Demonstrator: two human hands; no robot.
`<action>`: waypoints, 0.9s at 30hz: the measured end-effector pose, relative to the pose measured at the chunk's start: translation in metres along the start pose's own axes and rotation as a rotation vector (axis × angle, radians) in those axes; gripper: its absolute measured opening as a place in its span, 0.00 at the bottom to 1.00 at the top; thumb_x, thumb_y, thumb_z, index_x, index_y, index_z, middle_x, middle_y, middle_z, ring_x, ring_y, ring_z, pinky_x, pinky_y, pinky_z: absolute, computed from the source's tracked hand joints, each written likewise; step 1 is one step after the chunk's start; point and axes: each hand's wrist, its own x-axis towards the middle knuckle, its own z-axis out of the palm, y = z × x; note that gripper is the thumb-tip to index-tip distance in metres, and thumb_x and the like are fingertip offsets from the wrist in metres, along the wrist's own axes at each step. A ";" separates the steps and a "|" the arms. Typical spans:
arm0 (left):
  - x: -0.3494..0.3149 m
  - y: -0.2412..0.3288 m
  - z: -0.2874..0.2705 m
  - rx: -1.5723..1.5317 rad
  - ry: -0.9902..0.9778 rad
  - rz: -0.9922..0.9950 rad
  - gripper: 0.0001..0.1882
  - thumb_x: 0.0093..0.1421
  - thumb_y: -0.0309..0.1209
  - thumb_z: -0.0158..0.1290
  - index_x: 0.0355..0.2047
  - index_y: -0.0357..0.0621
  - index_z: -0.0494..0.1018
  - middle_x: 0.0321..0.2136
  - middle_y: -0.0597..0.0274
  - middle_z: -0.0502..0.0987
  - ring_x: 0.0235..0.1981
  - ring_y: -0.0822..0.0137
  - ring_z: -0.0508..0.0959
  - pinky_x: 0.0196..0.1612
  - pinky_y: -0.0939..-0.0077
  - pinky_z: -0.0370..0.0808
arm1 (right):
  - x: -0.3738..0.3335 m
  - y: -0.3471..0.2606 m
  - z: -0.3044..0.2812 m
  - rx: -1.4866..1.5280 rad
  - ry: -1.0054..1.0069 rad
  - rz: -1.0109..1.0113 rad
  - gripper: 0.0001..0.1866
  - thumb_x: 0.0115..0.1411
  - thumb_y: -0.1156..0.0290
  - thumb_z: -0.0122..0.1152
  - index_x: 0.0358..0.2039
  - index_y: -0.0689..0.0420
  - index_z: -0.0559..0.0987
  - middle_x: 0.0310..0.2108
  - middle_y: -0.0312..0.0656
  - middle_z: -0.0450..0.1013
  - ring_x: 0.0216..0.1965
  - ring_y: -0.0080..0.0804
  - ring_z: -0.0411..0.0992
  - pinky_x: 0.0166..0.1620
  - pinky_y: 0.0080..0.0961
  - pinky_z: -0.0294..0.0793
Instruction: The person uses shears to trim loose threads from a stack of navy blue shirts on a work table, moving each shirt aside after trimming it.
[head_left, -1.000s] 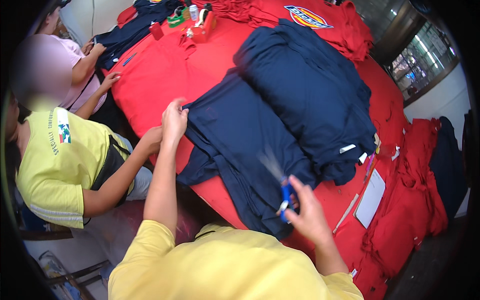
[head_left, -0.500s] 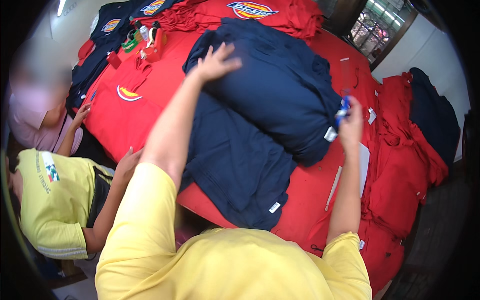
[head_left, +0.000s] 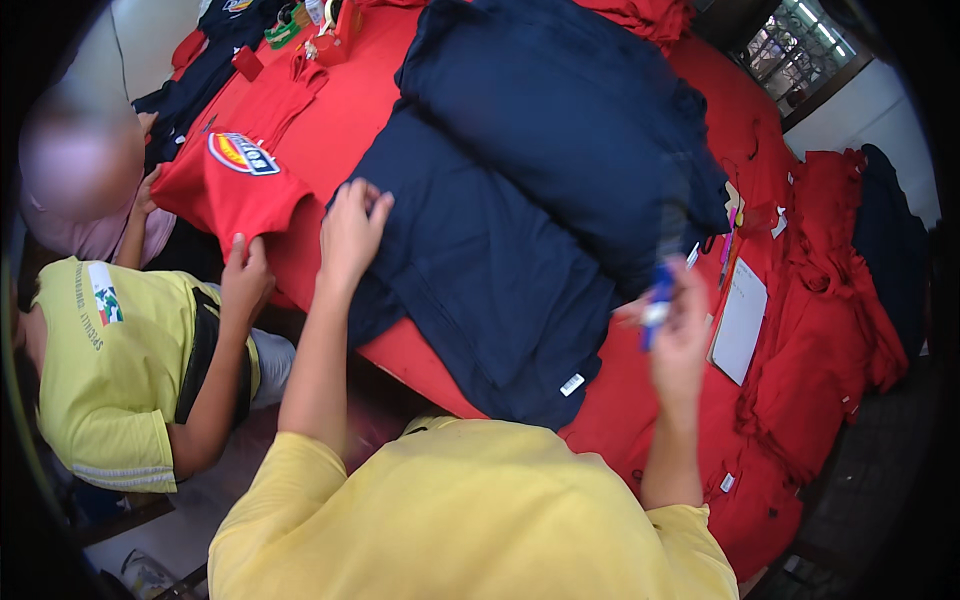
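A navy sweatshirt (head_left: 480, 270) lies spread in front of me, with a white barcode tag (head_left: 571, 385) at its near corner. Beyond it rests a bulky folded navy garment (head_left: 570, 110). My left hand (head_left: 350, 235) is at the sweatshirt's left edge, fingers apart and slightly bent, with nothing held; whether it touches the cloth I cannot tell. My right hand (head_left: 678, 325) is over the sweatshirt's right side, closed on a blue-and-white tagging gun (head_left: 657, 305). A thin translucent strip rises from the tool, blurred by motion.
Red garments (head_left: 810, 330) are heaped along the right edge of the red-covered table (head_left: 370, 90). A white card (head_left: 740, 320) and pens lie nearby. At left, a co-worker in yellow (head_left: 120, 370) handles a red garment (head_left: 225, 195); another person (head_left: 150, 230) stands beyond. A red tape dispenser (head_left: 335, 40) stands at the back.
My left hand has left the folded navy garment and come back to the sweatshirt's left edge. My right hand has moved nearer with the tagging gun. The co-worker now lifts the red garment.
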 end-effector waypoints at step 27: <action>-0.143 0.058 0.022 -0.062 -0.224 0.108 0.22 0.58 0.45 0.55 0.20 0.37 0.69 0.21 0.48 0.74 0.26 0.48 0.77 0.29 0.60 0.73 | -0.067 0.043 0.023 0.183 -0.247 0.413 0.29 0.58 0.82 0.57 0.60 0.67 0.60 0.39 0.44 0.68 0.45 0.37 0.75 0.47 0.28 0.77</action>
